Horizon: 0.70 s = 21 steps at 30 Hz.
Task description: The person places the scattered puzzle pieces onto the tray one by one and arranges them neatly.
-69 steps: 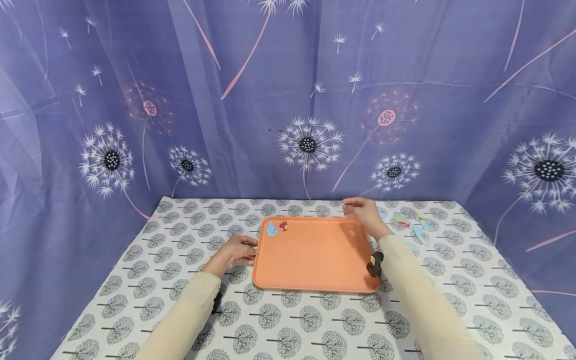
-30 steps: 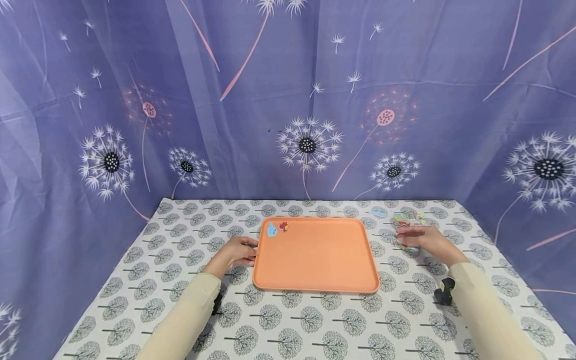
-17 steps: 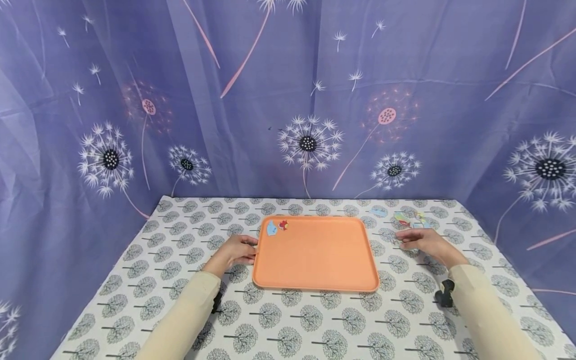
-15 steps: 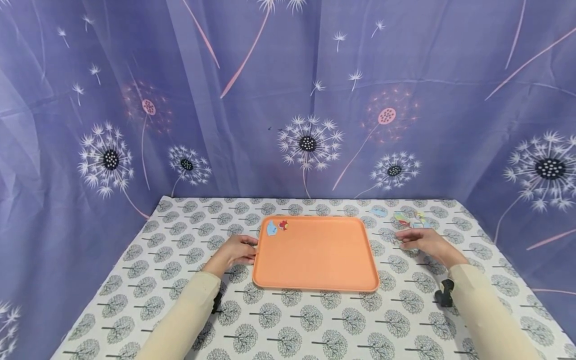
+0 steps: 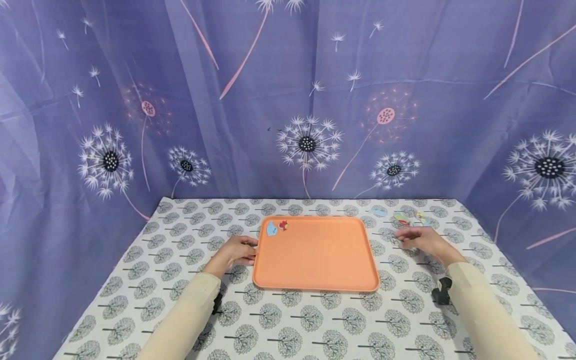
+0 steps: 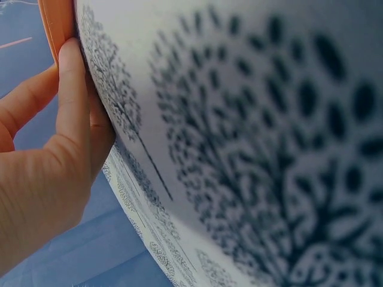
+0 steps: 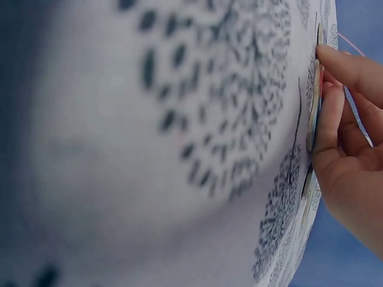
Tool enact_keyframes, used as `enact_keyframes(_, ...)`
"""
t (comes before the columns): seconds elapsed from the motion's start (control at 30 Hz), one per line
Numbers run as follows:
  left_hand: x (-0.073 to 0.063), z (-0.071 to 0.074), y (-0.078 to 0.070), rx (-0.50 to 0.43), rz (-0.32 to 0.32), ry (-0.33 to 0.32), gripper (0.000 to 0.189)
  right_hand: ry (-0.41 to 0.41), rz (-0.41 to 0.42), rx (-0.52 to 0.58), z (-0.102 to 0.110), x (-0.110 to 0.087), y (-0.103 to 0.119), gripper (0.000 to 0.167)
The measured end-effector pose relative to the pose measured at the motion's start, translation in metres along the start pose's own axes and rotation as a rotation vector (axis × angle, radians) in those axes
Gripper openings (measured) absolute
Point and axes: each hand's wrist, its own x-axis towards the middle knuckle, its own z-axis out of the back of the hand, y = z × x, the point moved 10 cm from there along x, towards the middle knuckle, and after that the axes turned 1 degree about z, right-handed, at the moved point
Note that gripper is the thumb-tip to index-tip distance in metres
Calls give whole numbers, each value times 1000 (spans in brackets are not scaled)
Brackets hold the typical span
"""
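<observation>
An orange tray (image 5: 315, 257) lies on the tree-print cloth. My left hand (image 5: 235, 252) touches its left rim with the fingertips; in the left wrist view the fingers (image 6: 72, 95) meet the orange edge from the side. In the tray's far left corner lie a light blue flat piece (image 5: 272, 229) and a small red one (image 5: 283, 225). To the right of the tray, my right hand (image 5: 423, 241) is low over the cloth with bent fingers. In the right wrist view its fingertips are right at a thin flat piece (image 7: 314, 113); I cannot tell whether they pinch it.
Beyond the right hand lie a green-and-red flat piece (image 5: 402, 219), a yellowish piece (image 5: 420, 217) and a pale blue piece (image 5: 379, 212). The hand hides part of this group. A purple dandelion-print curtain (image 5: 252, 115) rises behind the table.
My right hand has left the tray's far right corner and moved right and nearer, down to the flat pieces, where it stays almost still. The left hand and tray have not moved.
</observation>
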Motion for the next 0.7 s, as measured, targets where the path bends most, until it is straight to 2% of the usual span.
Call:
enact_keyframes(0.4,-2,-1,-2,5,-4,-6,36,-20,10,41,2,2,4,52)
enact_keyframes(0.7,-3,-1,-2,5,-3,-4,37,-2,7,10,1,0,4,50)
